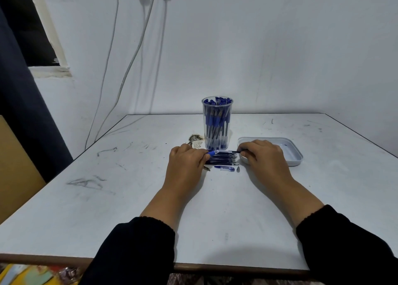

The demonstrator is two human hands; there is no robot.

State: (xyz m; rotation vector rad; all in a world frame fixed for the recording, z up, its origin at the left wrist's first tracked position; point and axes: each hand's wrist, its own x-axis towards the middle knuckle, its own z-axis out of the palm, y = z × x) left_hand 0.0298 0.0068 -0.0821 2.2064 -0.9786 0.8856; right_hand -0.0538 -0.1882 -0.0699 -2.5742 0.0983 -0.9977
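- Nearest, two black sleeves [133, 248] come over the near edge of the white table [129, 198], with bare forearms reaching toward the middle.
- Just beyond the forearms, a short pen piece [225, 168] in blue and clear plastic lies flat between the hands, and a small grey cone tip [238, 169] sits just to its right.
- The left hand [185, 162] has its fingers curled, pinching the blue end of a pen [224, 152].
- The right hand [262, 155] also has its fingers curled, pinching the thin dark end of that pen, which lies level between the two hands.
- Directly under and just nearer than the held pen, a row of pens [221, 159] lies side by side on the table.
- Beneath and to the right of the right hand sits a shallow white tray [298, 155].
- Farther off, a clear cup [217, 125] stands upright, packed with blue-capped pens.
- To the cup's left is a dark stain [195, 138] on the tabletop.
- Farthest back, cables [137, 47] hang down the white wall.
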